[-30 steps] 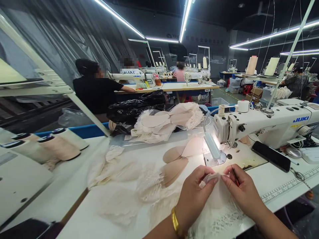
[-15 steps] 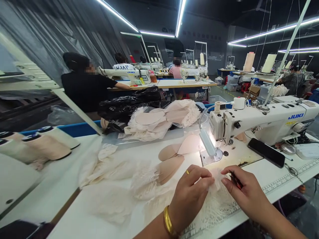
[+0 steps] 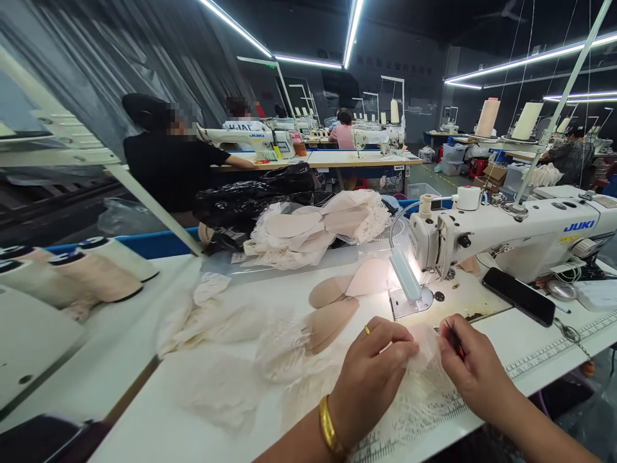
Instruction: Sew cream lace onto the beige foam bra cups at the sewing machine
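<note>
My left hand [image 3: 378, 360], with a gold ring and bangle, is closed in a pinch on the edge of a sheer cream lace piece [image 3: 427, 379]. My right hand [image 3: 470, 360] is wrapped round small dark thread snips [image 3: 453, 341] with a bit of orange showing. Its fingertips are at the lace's right edge; whether they grip the cloth too, I cannot tell. Both hands are in front of the sewing machine's needle plate [image 3: 405, 305]. Beige bra cup pieces [image 3: 332, 325] and more sheer lace [image 3: 216, 379] lie left of my hands.
The sewing machine [image 3: 520, 225] stands at the right, its small lamp [image 3: 405, 275] lit. A black phone [image 3: 518, 296] lies right of the needle plate. Lace-trimmed cups [image 3: 318, 225] are heaped behind the table beside black plastic [image 3: 255, 199]. Thread cones [image 3: 101, 276] stand left. A co-worker [image 3: 166, 157] sits beyond.
My right hand's fingers have closed further round the snips, and it has shifted slightly right. The lace between my hands shows more spread out. The view has shifted a little.
</note>
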